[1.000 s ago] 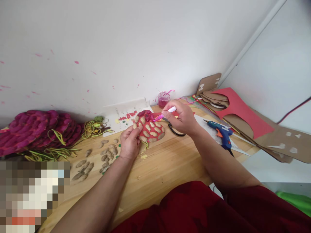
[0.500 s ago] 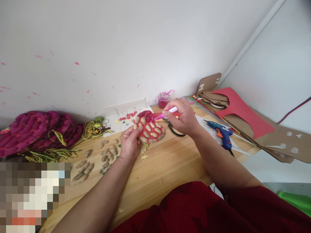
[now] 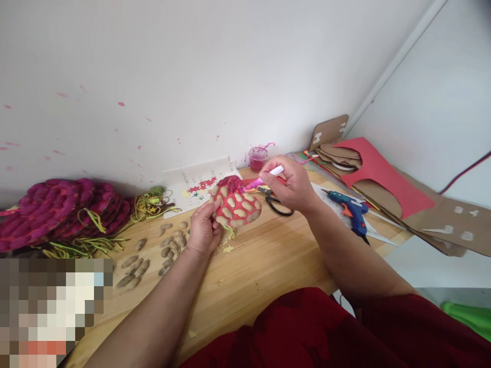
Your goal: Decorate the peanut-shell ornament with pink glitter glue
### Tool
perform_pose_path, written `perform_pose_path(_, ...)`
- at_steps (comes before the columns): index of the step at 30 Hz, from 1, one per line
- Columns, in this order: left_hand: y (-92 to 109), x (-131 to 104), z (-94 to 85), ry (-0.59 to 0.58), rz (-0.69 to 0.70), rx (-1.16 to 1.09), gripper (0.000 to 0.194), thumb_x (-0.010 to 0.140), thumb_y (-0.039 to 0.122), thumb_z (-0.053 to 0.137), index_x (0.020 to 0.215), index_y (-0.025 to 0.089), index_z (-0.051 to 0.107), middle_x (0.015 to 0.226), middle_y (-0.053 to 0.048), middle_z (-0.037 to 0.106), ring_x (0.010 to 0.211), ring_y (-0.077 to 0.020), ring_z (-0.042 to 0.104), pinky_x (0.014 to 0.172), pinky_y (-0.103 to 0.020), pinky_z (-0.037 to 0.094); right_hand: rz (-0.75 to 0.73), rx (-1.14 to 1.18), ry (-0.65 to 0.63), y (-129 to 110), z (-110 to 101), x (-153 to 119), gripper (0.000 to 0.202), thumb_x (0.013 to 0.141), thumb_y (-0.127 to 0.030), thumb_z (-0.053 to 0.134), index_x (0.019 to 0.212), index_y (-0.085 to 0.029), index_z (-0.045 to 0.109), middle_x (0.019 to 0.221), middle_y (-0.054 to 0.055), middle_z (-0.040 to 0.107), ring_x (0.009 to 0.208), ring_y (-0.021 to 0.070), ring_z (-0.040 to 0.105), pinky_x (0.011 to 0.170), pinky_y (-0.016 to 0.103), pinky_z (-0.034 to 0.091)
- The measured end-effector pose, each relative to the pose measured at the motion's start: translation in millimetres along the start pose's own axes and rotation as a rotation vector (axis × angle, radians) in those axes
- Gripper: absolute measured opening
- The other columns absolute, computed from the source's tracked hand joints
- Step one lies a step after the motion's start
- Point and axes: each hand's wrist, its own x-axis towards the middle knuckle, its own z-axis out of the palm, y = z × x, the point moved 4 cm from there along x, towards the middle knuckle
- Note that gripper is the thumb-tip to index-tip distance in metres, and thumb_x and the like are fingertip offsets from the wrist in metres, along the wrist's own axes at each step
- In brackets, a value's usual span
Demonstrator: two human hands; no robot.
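My left hand (image 3: pixel 206 225) grips the left edge of a round red disc (image 3: pixel 233 202) covered with glued-on peanuts. Several peanuts at the disc's far edge are coated in magenta paint; the others are still tan. A yellow-green string hangs from its near edge. My right hand (image 3: pixel 288 183) is closed around a white-handled paintbrush (image 3: pixel 272 175), whose magenta bristle end meets the painted peanuts. Black-handled scissors (image 3: pixel 279 205) lie on the table under my right hand, partly hidden. Behind the disc stands a clear cup of magenta paint (image 3: pixel 258 159).
Loose peanuts (image 3: pixel 172 246) lie left of my left arm. Stacked magenta-painted discs (image 3: pixel 72 207) and tangled yarn (image 3: pixel 151 204) sit farther left. Red paper stars (image 3: pixel 203 184) rest on a white sheet. To the right are a blue glue gun (image 3: pixel 351 209), cut red card (image 3: pixel 387 176) and cardboard (image 3: pixel 456 225).
The disc has shifted or turned very slightly in my left hand. My right hand and the brush have moved a little to the right, with the tip staying at the magenta peanuts.
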Motion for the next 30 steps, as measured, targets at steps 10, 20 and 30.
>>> perform_pose_path(10, 0.8, -2.5, 1.9, -0.042, -0.108, -0.054, 0.037, 0.061, 0.028, 0.081, 0.060, 0.019, 0.045, 0.038, 0.012, 0.035, 0.029, -0.0006, 0.022, 0.027, -0.011, 0.014, 0.022, 0.050, 0.002, 2.0, -1.9, -0.4, 0.014, 0.094, -0.031, 0.065, 0.084, -0.022, 0.062, 0.077, 0.000, 0.066, 0.071, 0.0151, 0.058, 0.069, 0.030, 0.044)
perform_pose_path(20, -4.9, 3.5, 3.3, -0.082, -0.052, -0.164, 0.021, 0.067, 0.024, 0.081, 0.082, 0.017, 0.069, 0.052, 0.005, 0.062, 0.043, -0.0096, 0.057, 0.038, -0.016, 0.043, 0.094, 0.132, -0.006, 3.6, -3.2, 0.2, 0.019, 0.095, -0.036, 0.065, 0.083, -0.021, 0.062, 0.075, -0.001, 0.066, 0.066, 0.0142, 0.055, 0.064, 0.030, 0.042)
perform_pose_path(30, -9.7, 1.7, 8.6, -0.108, 0.035, -0.138, 0.041, 0.077, 0.043, 0.085, 0.108, 0.020, 0.074, 0.109, -0.008, 0.081, 0.098, -0.0240, 0.077, 0.090, -0.035, 0.062, 0.022, 0.079, -0.018, 1.5, 3.8, -1.4, 0.017, 0.095, -0.033, 0.064, 0.083, -0.021, 0.060, 0.075, 0.000, 0.063, 0.070, 0.0150, 0.055, 0.067, 0.030, 0.043)
